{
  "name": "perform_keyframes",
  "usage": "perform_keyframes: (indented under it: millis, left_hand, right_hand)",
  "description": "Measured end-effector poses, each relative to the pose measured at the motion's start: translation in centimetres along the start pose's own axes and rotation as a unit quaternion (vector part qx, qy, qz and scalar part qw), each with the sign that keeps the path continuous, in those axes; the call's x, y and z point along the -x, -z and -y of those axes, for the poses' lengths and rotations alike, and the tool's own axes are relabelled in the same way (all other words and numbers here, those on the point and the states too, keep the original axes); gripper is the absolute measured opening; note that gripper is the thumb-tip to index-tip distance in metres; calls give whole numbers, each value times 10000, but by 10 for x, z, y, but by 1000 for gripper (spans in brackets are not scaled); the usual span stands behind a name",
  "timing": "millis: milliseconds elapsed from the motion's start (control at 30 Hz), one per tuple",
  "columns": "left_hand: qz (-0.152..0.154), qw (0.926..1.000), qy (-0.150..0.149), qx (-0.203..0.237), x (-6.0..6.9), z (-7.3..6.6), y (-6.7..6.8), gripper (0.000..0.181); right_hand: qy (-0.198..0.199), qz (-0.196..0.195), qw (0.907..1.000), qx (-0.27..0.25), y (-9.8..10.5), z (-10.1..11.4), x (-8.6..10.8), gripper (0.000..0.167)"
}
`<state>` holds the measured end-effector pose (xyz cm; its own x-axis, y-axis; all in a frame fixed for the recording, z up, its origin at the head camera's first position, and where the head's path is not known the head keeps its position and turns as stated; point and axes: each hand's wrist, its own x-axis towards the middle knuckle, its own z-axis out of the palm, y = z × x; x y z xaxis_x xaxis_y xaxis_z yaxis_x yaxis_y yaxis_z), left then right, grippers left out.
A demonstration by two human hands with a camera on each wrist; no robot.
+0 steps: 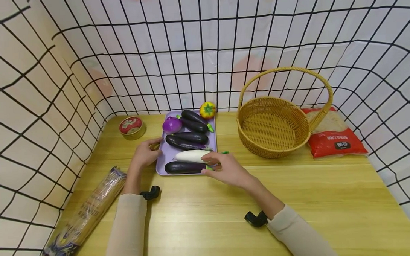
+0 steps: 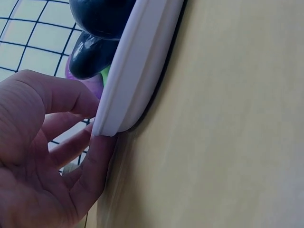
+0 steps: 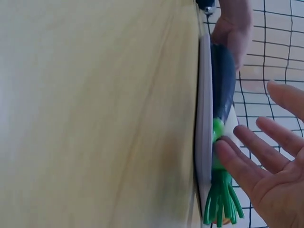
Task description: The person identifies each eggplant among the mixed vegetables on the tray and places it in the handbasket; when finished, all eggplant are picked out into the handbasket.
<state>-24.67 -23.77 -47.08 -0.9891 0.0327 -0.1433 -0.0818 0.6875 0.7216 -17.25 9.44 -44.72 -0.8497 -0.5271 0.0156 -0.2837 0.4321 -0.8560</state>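
A lilac tray [image 1: 161, 168] holds several dark eggplants [image 1: 184, 167], a purple onion-like vegetable [image 1: 172, 125] and a white radish [image 1: 190, 156]. My left hand [image 1: 146, 154] pinches the tray's left rim, as the left wrist view shows, with a finger curled under it. Over the tray's front right corner reaches my right hand [image 1: 228, 170], its fingers spread and nothing gripped. Those fingers are beside the front eggplant's green stem and the radish; whether they touch cannot be told. The radish's green leaves [image 3: 221, 199] stick out past the tray.
A yellow-orange tomato-like vegetable [image 1: 207, 110] sits at the tray's back right corner. To the right stand a wicker basket [image 1: 273, 152] with a tall handle and a red bag [image 1: 337, 140]. A round tin [image 1: 132, 127] and a noodle packet [image 1: 89, 215] lie left. Black mesh [image 1: 202, 51] surrounds the table.
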Motion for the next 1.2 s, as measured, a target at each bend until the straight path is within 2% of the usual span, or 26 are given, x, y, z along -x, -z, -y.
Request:
perform_keyframes:
  millis: [400, 700, 833, 1200]
  left_hand:
    - [-112, 9999, -7, 104, 0, 3, -1, 59]
    - [-228, 9996, -48, 153, 0, 4, -4, 58]
    - [-267, 9994, -113, 194, 1, 3, -5, 59]
    - [-318, 9991, -35, 285, 3, 3, -4, 58]
  right_hand:
    - [127, -65, 9957, 917, -18, 1, -9, 46]
    - [-297, -483, 9893, 1344, -30, 1, -16, 40]
    - [-408, -529, 9852, 1578, -33, 3, -18, 41]
    - [-299, -541, 9866, 1508, -35, 2, -20, 37]
